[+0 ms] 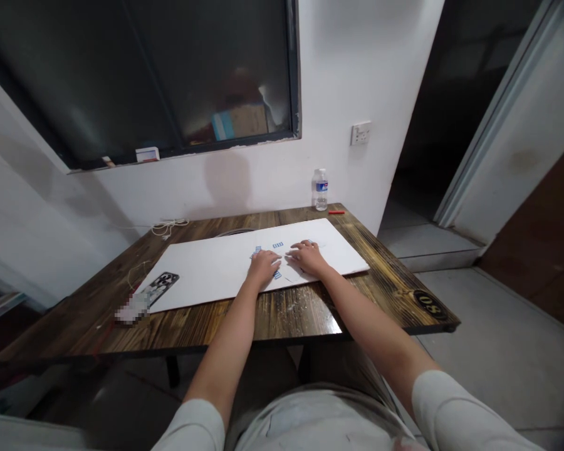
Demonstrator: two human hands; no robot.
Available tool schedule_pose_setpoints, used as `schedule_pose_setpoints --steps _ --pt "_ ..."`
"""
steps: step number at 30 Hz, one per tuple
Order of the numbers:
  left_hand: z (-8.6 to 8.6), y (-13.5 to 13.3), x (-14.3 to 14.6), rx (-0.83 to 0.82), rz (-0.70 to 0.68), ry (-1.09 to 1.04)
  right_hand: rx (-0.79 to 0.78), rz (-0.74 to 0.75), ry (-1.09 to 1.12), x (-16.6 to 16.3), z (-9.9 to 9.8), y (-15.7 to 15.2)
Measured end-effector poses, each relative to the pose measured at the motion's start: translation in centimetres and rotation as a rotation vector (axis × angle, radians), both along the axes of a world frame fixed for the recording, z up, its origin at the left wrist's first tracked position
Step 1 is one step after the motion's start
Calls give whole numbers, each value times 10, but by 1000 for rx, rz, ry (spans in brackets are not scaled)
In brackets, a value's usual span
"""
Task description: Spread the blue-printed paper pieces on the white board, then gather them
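Both forearms reached from the near side over the wooden table [291, 316], converging with palms down. The left hand [264, 265] rested low on the white board [207, 270], its fingers parted and slightly bent; the right hand [307, 258] faced it, fingers spread apart. Small blue-and-white pieces, perhaps tiles, lay on the board around the hands: one pair [277, 245] just beyond the gap between them, others [277, 274] beside the left hand.

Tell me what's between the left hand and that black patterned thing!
Just bare white board lies between the left hand and the black patterned thing, as the head view shows.
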State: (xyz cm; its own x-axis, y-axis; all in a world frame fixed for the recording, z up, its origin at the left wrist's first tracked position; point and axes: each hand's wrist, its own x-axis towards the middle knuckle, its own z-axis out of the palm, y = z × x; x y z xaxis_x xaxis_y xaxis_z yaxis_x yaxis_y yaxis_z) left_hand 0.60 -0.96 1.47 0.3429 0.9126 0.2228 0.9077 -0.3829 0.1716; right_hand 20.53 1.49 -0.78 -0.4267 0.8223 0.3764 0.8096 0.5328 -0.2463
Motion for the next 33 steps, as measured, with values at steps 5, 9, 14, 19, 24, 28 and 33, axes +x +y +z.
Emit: schedule_pose_setpoints --steps 5,9,14,19,24,28,33 --pt "3 1 3 -18 -147 127 -18 -61 90 0 6 3" --pt "2 2 6 14 -180 185 -3 -63 117 1 10 3" --pt "0 0 8 32 -154 173 18 -79 111 0 10 2" --pt "-1 -1 8 71 -187 76 -37 51 155 9 11 9" --pt "-1 -2 11 24 -341 -59 -132 167 140 23 13 11" --pt "1 -2 9 -46 -285 -25 -208 138 35 27 12 8" --pt "3 0 -1 -151 -254 -30 -285 102 -25 29 12 7"
